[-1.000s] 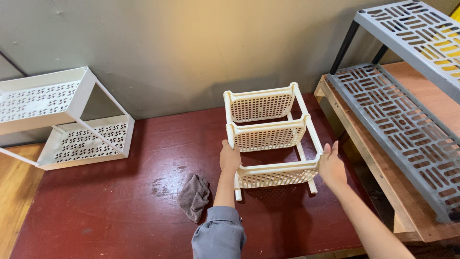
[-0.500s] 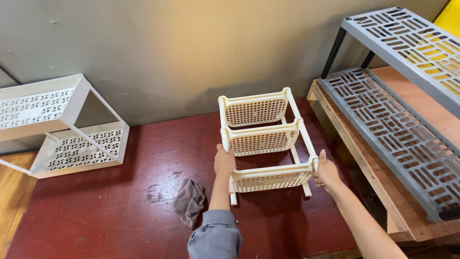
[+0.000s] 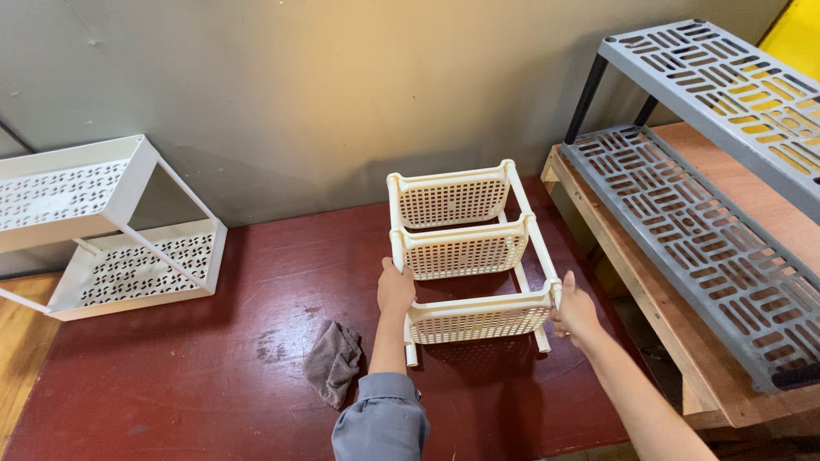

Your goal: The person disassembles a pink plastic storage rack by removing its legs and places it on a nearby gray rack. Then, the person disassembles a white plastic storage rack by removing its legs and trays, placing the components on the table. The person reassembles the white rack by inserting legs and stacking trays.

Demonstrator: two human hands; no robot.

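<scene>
Hands first: our left hand (image 3: 395, 288) and right hand (image 3: 574, 309) grip the nearest tier of a cream three-tier plastic basket rack (image 3: 463, 254), fingers clamped on its two front corner posts. It stands on the dark red table (image 3: 213, 401), a grey rag (image 3: 333, 362) just left. We judge we are positioning it; steadiness matters. Farther off, a white perforated shelf (image 3: 102, 230) and grey slotted shelving (image 3: 700, 213).

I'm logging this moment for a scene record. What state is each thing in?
Cream three-tier rack: lying tipped on the red table, gripped at both sides.
Left hand: closed on the rack's left post.
Right hand: gripping its right post.
Grey cloth: crumpled, untouched.
White two-tier shelf: tilted.
</scene>
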